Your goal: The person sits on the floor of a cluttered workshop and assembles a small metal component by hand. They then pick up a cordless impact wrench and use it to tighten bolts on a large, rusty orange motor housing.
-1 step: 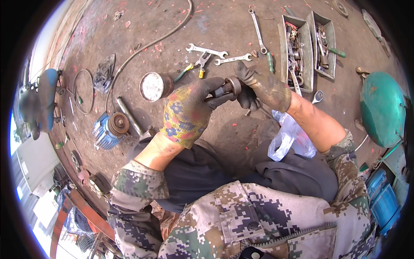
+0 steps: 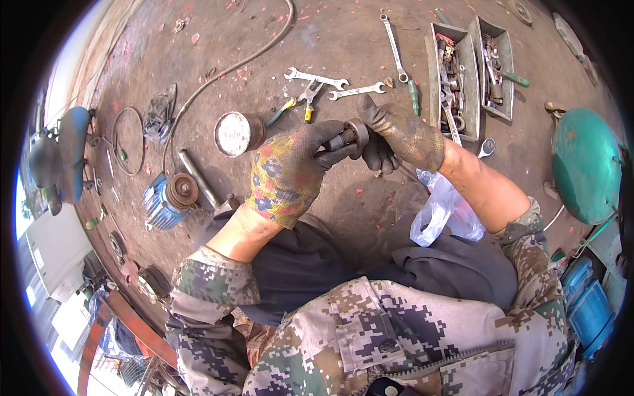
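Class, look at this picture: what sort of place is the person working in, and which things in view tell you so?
Probably an outdoor repair yard: spanners lie on a stained concrete floor, beside metal tool trays and a blue motor.

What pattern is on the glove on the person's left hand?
The left hand wears a glove with a yellow, red and blue flowery print and dark fingers, shown in the head view.

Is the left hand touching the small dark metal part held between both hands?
Touching. In the head view, the left hand in its patterned glove wraps its fingers around the metal part, with no gap visible.
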A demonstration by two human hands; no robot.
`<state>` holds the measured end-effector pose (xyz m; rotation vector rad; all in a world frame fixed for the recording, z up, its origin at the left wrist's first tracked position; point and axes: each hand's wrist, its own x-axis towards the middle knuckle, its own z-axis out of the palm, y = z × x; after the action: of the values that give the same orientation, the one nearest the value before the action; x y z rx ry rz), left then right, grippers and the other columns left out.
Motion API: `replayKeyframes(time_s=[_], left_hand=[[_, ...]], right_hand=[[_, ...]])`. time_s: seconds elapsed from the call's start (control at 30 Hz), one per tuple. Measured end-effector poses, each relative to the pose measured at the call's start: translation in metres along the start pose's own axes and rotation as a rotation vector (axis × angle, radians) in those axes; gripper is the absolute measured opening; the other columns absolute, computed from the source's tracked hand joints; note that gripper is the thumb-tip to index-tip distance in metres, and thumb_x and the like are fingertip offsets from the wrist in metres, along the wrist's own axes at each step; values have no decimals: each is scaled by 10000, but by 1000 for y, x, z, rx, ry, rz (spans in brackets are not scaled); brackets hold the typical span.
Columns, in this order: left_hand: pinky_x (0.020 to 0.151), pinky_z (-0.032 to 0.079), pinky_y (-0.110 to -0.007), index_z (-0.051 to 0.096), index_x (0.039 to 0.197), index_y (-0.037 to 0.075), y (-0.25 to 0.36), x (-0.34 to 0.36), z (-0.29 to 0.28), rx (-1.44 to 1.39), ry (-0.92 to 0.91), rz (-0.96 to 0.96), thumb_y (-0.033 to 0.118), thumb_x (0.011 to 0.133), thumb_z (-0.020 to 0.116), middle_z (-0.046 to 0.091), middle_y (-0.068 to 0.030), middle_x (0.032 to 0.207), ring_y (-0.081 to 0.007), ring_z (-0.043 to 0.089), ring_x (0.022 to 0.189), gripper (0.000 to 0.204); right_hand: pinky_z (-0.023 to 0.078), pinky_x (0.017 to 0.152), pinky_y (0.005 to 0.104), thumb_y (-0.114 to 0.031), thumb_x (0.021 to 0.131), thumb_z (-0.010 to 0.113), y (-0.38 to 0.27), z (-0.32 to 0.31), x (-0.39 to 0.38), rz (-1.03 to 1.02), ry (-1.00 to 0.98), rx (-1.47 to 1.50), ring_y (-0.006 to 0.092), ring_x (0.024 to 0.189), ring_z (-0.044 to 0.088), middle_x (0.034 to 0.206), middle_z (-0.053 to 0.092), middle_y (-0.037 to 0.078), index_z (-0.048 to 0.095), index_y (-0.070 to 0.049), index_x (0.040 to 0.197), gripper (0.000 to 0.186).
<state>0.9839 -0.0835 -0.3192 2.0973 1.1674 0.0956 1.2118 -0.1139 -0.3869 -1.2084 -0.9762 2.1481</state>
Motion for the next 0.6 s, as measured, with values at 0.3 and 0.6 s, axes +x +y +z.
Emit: replayKeyframes(time_s=[0.3,0.6], left_hand=[[804,601,-288,666,1191,-63,-19,-2,15,-650,54,-334,103,963,768,738,-98,1005,-143,718,912,300],[751,592,-282,676,1144,-50,-17,-1,16,-804,12,-397,250,979,772,755,-119,948,-131,730,865,355]], right_hand=[[524,652,258,-536,1030,616,5,12,7,-234,15,-116,104,715,644,958,697,71,666,-22,1237,556],[521,823,264,-610,899,760,17,17,7,-486,68,-177,91,1101,610,1273,620,63,581,-13,1377,786]])
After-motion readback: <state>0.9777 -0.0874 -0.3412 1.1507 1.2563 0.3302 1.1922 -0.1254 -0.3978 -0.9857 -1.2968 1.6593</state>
